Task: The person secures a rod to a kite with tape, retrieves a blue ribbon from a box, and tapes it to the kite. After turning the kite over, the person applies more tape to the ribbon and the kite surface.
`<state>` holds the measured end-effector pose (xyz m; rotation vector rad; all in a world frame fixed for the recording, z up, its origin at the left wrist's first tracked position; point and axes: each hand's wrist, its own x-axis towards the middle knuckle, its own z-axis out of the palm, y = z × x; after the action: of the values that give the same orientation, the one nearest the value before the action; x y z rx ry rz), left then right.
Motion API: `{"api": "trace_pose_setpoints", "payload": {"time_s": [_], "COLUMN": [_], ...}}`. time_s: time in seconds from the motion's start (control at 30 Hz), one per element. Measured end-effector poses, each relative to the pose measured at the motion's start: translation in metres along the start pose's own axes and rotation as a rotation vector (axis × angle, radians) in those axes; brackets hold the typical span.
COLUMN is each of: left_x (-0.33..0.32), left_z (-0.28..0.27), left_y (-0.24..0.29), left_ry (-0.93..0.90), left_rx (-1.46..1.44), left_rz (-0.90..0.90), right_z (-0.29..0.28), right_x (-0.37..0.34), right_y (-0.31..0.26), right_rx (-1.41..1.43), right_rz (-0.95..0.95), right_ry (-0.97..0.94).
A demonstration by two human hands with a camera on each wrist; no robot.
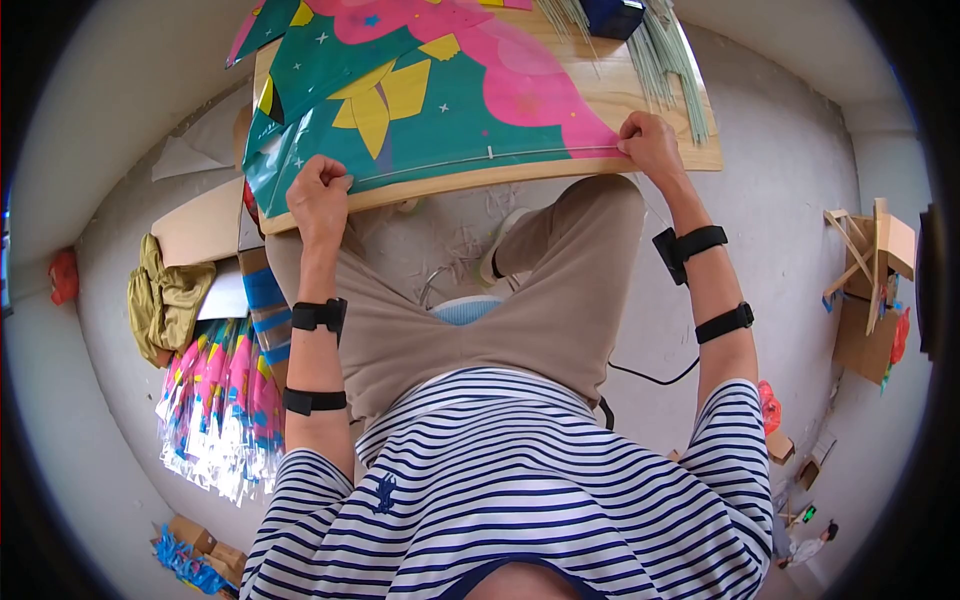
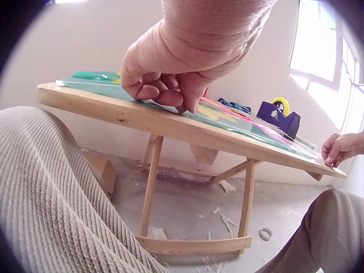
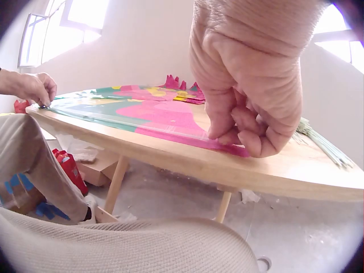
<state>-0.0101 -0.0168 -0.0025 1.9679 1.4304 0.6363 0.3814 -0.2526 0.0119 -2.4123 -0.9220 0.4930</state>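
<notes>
A glossy printed plastic sheet (image 1: 400, 140) in teal, pink and yellow lies on a wooden table. Along its near edge runs a thin pale rod (image 1: 540, 151), with a short white mark near its middle. My left hand (image 1: 318, 205) pinches the near edge of the sheet toward the left; its curled fingers (image 2: 149, 92) are right at the table's front edge. At the other end, my right hand (image 1: 655, 148) pinches the pink corner by the rod's end. In the right wrist view, its thumb and fingertips (image 3: 227, 136) press down close over the wood, covering the rod's tip.
Bundled pale green sticks (image 1: 665, 60) lie at the table's (image 1: 705, 150) back right, beside a dark blue tape dispenser (image 2: 278, 119). More printed sheets (image 1: 215, 390) hang at the left below an olive cloth (image 1: 165, 295). Scraps litter the floor under the table.
</notes>
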Motion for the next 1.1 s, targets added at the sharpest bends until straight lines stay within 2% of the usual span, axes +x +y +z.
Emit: {"api": "trace_pose_setpoints", "payload": {"time_s": [0.3, 0.4, 0.6, 1.1], "left_x": [-0.0001, -0.0005, 0.0003, -0.0013], "left_z": [-0.0001, 0.0011, 0.0023, 0.0034], "left_y": [0.0002, -0.0020, -0.0043, -0.0032], "left_ry": [0.002, 0.011, 0.016, 0.010], "left_rx": [-0.005, -0.001, 0.014, 0.073], "left_rz": [0.010, 0.011, 0.038, 0.073], "right_z": [0.0003, 0.0013, -0.0004, 0.0037], "right_x": [-0.0005, 0.0019, 0.0014, 0.0034], "right_y": [-0.0015, 0.0014, -0.0025, 0.0018], "right_rx": [-0.005, -0.095, -0.072, -0.086], "right_rz": [0.006, -0.023, 0.033, -0.005], "right_ry": [-0.002, -0.002, -0.022, 0.002]}}
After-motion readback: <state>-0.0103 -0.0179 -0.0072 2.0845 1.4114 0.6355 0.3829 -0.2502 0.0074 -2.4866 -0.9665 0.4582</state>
